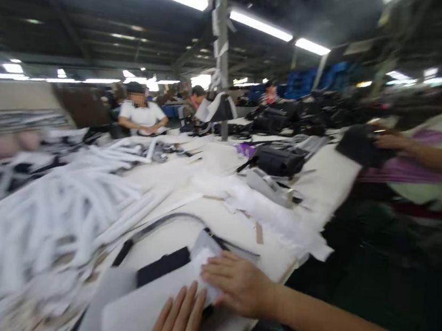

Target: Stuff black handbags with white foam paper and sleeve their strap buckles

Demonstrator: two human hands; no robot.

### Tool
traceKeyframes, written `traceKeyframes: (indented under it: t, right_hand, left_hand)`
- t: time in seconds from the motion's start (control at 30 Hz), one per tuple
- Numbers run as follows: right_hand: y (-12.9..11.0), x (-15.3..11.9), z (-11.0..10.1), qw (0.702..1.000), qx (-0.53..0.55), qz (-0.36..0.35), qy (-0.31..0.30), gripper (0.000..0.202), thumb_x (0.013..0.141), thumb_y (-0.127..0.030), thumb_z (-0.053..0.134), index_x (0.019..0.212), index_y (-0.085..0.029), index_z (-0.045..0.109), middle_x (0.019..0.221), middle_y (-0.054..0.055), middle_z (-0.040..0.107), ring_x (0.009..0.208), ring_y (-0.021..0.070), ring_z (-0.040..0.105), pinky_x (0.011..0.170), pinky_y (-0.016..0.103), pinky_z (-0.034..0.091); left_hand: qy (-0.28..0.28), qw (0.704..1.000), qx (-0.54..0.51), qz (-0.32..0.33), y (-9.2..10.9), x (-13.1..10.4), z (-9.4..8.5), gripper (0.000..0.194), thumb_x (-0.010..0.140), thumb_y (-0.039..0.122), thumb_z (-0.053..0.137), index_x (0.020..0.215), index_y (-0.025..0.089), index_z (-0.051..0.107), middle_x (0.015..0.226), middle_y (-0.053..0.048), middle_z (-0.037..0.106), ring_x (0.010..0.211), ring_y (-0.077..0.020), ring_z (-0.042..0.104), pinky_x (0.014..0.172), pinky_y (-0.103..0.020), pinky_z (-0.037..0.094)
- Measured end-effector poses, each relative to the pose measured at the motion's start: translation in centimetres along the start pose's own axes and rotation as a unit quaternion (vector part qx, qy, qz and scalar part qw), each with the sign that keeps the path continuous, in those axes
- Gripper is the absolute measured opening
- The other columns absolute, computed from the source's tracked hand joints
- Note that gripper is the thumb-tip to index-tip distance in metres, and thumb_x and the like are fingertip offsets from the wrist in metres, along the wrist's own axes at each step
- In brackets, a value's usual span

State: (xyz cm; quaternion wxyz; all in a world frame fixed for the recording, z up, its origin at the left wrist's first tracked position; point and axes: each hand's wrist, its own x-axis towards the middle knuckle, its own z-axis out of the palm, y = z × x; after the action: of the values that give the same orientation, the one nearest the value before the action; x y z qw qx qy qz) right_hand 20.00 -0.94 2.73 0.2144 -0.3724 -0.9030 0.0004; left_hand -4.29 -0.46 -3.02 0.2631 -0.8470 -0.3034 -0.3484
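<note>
My left hand (179, 319) lies flat with fingers stretched on a white sheet (139, 306) near the table's front edge. To its right, my right hand (240, 285) rests palm down with fingers extended, touching the white wrapping at the sheet's far end. Under and beside this sheet shows a black flat piece (164, 266), partly covered. A dark strap (170, 218) curves behind it across the table. What lies beneath my palms is hidden, and the picture is blurred.
A large heap of white strips (54, 209) covers the table's left side. Further back sit a black bag (278, 160) and crumpled white sheeting (278, 221). A person (427, 153) at right holds a dark piece (362, 145). Another person (142, 115) works at the far left.
</note>
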Motion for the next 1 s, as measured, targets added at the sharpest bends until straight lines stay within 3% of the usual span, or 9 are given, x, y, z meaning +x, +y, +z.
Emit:
traceKeyframes:
  t: [0.1,0.2,0.43,0.53,0.57,0.63,0.73,0.87,1.0]
  right_hand:
    - [0.8,0.0,0.0,1.0,0.008,-0.013,0.009,0.047,0.102,-0.038,0.049,0.144,-0.017,0.051,0.145,0.009,0.057,0.138,0.0229,0.049,0.117,0.043,0.035]
    - [2.1,0.2,0.7,0.999,0.007,-0.035,0.021,0.049,0.1,-0.029,0.052,0.149,-0.021,0.047,0.147,0.006,0.054,0.138,0.0219,0.049,0.117,0.043,0.036]
    - [-1.0,-0.8,-0.4,0.99,0.009,-0.042,0.131,0.047,0.093,-0.017,0.061,0.139,-0.026,0.059,0.131,0.005,0.068,0.124,0.0239,0.061,0.113,0.044,0.044]
    - [-4.0,-1.7,0.2,0.973,0.169,0.076,0.137,0.028,0.093,-0.023,0.061,0.118,-0.028,0.073,0.111,0.004,0.076,0.101,0.0209,0.072,0.093,0.03,0.058]
    - [-4.8,-1.8,0.7,0.95,0.255,0.15,0.098,0.024,0.094,-0.032,0.06,0.112,-0.026,0.075,0.104,0.005,0.078,0.094,0.0216,0.074,0.084,0.029,0.062]
    - [-6.1,-1.6,2.0,0.858,0.424,0.29,-0.006,0.036,0.093,-0.051,0.057,0.1,-0.023,0.077,0.094,0.008,0.078,0.086,0.0248,0.075,0.075,0.031,0.064]
    - [-7.0,-0.6,3.0,0.716,0.588,0.367,-0.076,0.046,0.082,-0.065,0.064,0.085,-0.02,0.076,0.09,0.01,0.075,0.092,0.0293,0.073,0.084,0.039,0.062]
    - [-8.0,0.6,2.7,0.639,0.66,0.393,-0.043,0.044,0.076,-0.059,0.074,0.096,-0.02,0.075,0.11,0.011,0.07,0.114,0.0317,0.063,0.104,0.047,0.049]
    - [-9.5,1.8,2.8,0.594,0.702,0.391,-0.021,0.041,0.075,-0.049,0.078,0.105,-0.022,0.072,0.111,0.008,0.066,0.115,0.0288,0.058,0.108,0.047,0.043]
  left_hand:
    - [-0.153,0.987,0.048,-0.002,-2.8,0.4,-7.2,0.051,0.099,0.009,0.031,0.148,0.017,0.044,0.152,-0.002,0.047,0.14,-0.019,0.044,0.126,-0.038,0.019]
    - [-0.216,0.972,0.091,0.005,-5.2,1.1,-10.6,0.043,0.104,0.022,0.034,0.145,0.017,0.047,0.152,-0.002,0.047,0.139,-0.0204,0.046,0.125,-0.042,0.021]
    - [-0.234,0.97,0.01,-0.059,-6.1,-1.9,-9.3,0.04,0.102,0.019,0.045,0.142,0.021,0.049,0.144,0.0,0.056,0.13,-0.0195,0.055,0.113,-0.046,0.044]
    - [-0.222,0.972,-0.001,-0.076,-5.8,-2.5,-8.7,0.041,0.101,0.015,0.046,0.141,0.021,0.049,0.142,-0.001,0.058,0.129,-0.0201,0.057,0.109,-0.046,0.048]
    - [-0.217,0.973,-0.003,-0.078,-5.7,-2.5,-8.7,0.041,0.101,0.014,0.046,0.141,0.021,0.05,0.141,-0.002,0.059,0.128,-0.0201,0.058,0.108,-0.046,0.049]
    - [-0.21,0.974,-0.012,-0.081,-5.8,-2.3,-8.8,0.041,0.099,0.014,0.048,0.139,0.02,0.051,0.139,-0.004,0.061,0.126,-0.0202,0.059,0.106,-0.044,0.051]
    - [-0.218,0.971,-0.036,-0.092,-6.0,-1.6,-9.3,0.042,0.097,0.015,0.052,0.139,0.02,0.051,0.137,-0.006,0.062,0.125,-0.0202,0.06,0.104,-0.043,0.053]
    - [-0.226,0.966,-0.067,-0.105,-6.2,-0.8,-9.7,0.045,0.096,0.016,0.056,0.14,0.024,0.051,0.139,-0.003,0.061,0.125,-0.02,0.06,0.102,-0.04,0.054]
    - [-0.218,0.965,-0.088,-0.113,-6.4,-0.4,-9.8,0.045,0.095,0.015,0.056,0.139,0.026,0.052,0.14,-0.003,0.06,0.123,-0.0204,0.062,0.098,-0.037,0.056]
